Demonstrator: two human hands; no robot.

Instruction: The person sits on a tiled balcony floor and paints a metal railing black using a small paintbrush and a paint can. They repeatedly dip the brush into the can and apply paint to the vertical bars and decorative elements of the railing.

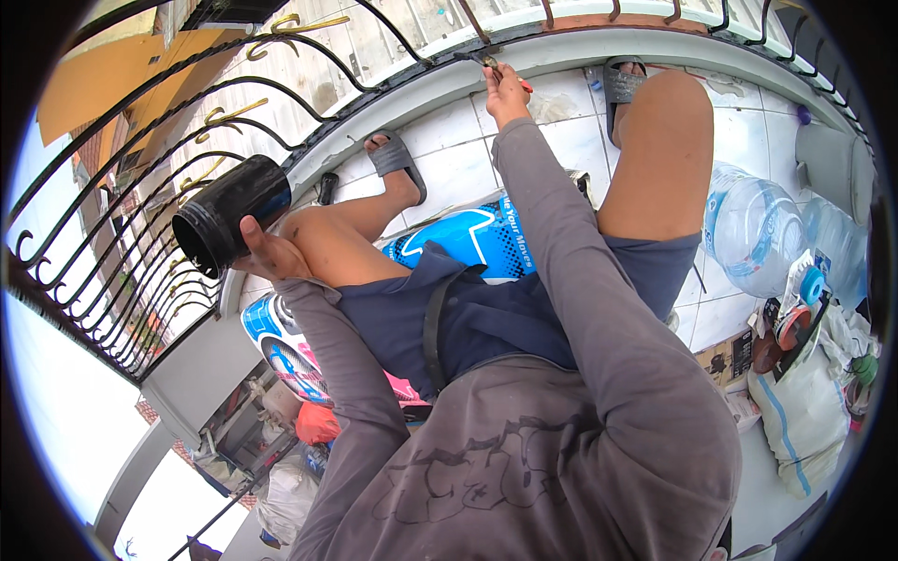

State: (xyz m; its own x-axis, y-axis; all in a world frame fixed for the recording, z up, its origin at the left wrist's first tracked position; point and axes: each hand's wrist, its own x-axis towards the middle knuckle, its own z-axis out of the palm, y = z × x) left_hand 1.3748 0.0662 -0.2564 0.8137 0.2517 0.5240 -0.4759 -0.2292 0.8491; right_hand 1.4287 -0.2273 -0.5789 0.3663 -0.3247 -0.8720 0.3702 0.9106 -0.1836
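Note:
My left hand (267, 251) is wrapped round a black cylindrical can (238, 210), held tilted beside my left knee, its open mouth facing left. What is inside the can cannot be made out. Stretched far forward, my right hand (508, 93) grips a small paintbrush (489, 63), its dark tip at the bottom bar of the metal railing (458, 58). A red handle end shows past my fingers. Near the brush the bar is black, while farther right a stretch of it looks reddish brown (599, 22).
I sit with knees apart on a blue and white printed pack (454, 245) over white floor tiles (449, 173). A small black cylinder (328, 188) stands by my left sandal. At right are large clear water bottles (756, 229) and a white sack (800, 425). The railing curves round the left.

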